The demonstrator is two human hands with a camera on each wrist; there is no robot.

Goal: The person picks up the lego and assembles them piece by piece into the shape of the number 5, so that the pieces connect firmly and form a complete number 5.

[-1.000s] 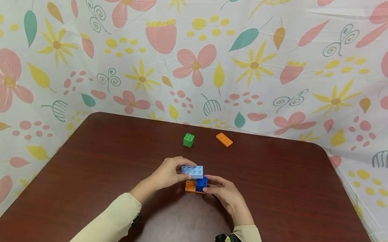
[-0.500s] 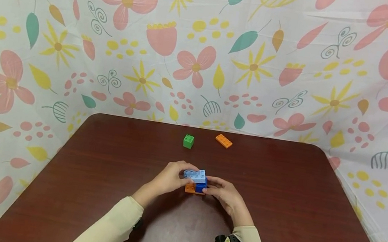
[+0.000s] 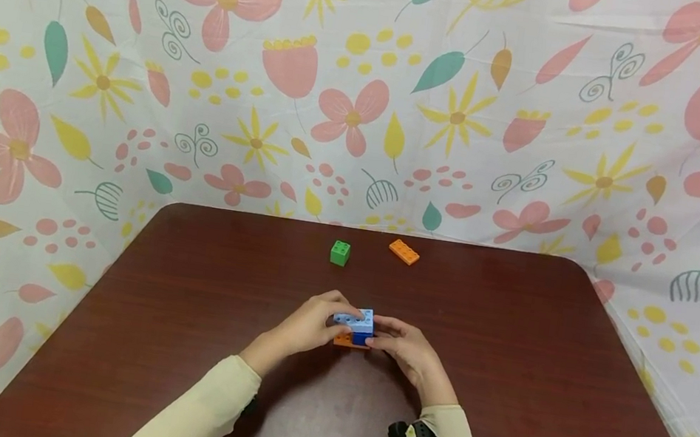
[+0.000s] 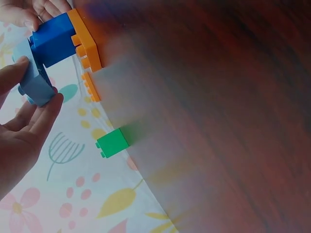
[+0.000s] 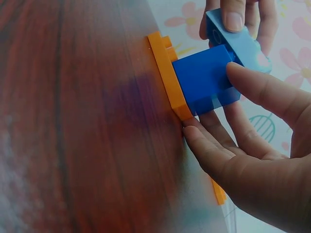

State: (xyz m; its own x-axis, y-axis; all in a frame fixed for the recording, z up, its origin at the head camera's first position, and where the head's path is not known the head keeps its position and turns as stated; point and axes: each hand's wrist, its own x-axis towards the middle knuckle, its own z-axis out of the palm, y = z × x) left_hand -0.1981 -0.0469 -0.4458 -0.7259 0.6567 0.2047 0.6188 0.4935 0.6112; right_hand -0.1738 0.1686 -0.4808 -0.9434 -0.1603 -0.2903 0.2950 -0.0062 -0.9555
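Observation:
Between thumb and fingers my left hand holds a light blue toy building brick, studs up. That brick meets the top of a dark blue brick at a slight tilt and overhangs it to the left; whether the studs are engaged I cannot tell. The dark blue brick sits on the right part of an orange studded plate, which lies on the table. From the right, my right hand grips the dark blue brick, thumb on its near side; a fingertip is close to the plate's end.
Toward the back of the dark wooden table stands a small green brick. Another orange studded plate lies to its right, near the far edge. A flower-patterned cloth hangs behind and beside the table.
The light blue brick in my left hand has moved right and down onto the dark blue brick. My right hand has kept its grip in place.

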